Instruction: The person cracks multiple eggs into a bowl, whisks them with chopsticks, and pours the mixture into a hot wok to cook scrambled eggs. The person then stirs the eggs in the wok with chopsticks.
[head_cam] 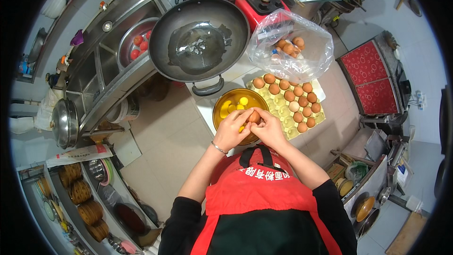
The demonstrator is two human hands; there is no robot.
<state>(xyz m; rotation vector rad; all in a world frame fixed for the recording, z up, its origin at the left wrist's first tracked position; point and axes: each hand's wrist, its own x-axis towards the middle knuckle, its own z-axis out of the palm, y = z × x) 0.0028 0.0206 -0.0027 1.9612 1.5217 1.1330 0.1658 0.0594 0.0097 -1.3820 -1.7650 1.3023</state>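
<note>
Both my left hand and my right hand grip one brown egg, fingertips and thumbs meeting around it. Whether its shell is cracked cannot be told. They hold it above an amber bowl in which several yellow yolks lie in clear egg white. Right of the bowl, a yellowish egg tray carries several brown eggs on its far and right side, while cups on its near left are bare. A clear plastic bag with eggshells inside overlaps the tray's far edge.
A large black wok, wet inside, stands beyond the bowl, its handle pointing towards it. Behind the bag is a red appliance base. Far left, a steel sink holds a metal basin of tomatoes.
</note>
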